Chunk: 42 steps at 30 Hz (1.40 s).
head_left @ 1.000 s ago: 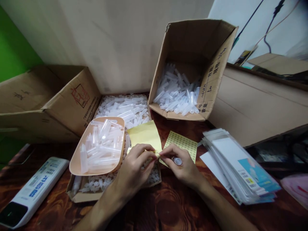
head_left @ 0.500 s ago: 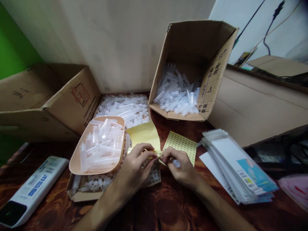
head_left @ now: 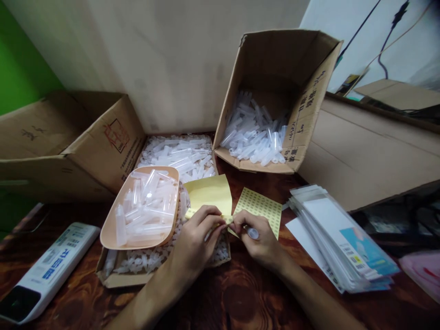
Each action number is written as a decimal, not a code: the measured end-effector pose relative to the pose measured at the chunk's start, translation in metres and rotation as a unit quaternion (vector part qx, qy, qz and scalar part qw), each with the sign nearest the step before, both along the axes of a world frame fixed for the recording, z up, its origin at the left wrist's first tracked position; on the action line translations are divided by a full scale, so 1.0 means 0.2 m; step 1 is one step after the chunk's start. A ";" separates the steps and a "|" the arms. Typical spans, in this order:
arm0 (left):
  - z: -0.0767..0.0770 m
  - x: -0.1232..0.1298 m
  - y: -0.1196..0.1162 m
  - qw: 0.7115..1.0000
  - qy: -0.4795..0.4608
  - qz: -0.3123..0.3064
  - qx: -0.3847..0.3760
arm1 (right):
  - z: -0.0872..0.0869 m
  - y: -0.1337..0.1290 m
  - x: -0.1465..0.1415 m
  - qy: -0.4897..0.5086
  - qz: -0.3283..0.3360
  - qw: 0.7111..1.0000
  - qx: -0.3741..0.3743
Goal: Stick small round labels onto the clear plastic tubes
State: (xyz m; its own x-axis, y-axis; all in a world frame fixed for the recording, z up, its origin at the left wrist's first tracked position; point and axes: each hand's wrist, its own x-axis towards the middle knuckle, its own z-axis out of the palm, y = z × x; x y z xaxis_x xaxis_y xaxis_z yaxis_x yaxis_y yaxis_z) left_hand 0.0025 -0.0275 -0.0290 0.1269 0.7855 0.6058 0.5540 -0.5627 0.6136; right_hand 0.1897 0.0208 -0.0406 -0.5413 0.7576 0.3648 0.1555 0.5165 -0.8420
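Observation:
My left hand (head_left: 202, 233) pinches the lower edge of a bent yellow sticker sheet (head_left: 210, 193), its fingers closed. Close beside it, my right hand (head_left: 256, 238) is closed around a translucent plastic tube (head_left: 252, 233), whose round end shows by the curled fingers. The fingertips of both hands nearly meet at the sheet's edge; what lies between them is too small to tell. A second yellow sheet with rows of small marks (head_left: 263, 206) lies behind my right hand. Left of my hands, a peach tray (head_left: 105, 231) holds several clear tubes (head_left: 147, 224).
A tipped cardboard box (head_left: 312, 110) with tubes stands at the back. Small tubes (head_left: 185, 153) fill a shallow carton behind and under the tray. Another box (head_left: 99, 142) and a white device box (head_left: 51, 270) are at left, plastic-sleeved packs (head_left: 340, 238) at right.
The bent yellow sheet has shifted slightly to the right and its top edge looks straighter. Both hands keep nearly the same place and grip. The whole view has moved very slightly.

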 end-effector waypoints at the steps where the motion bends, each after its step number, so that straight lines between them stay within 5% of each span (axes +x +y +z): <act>1: 0.00 0.00 0.00 1.000 -0.002 0.000 -0.002 | 0.00 0.00 0.00 0.002 0.002 1.000 0.002; 42: 0.01 -0.03 0.01 0.995 -0.046 -0.030 -0.083 | 0.06 0.00 0.01 -0.015 0.006 0.999 0.049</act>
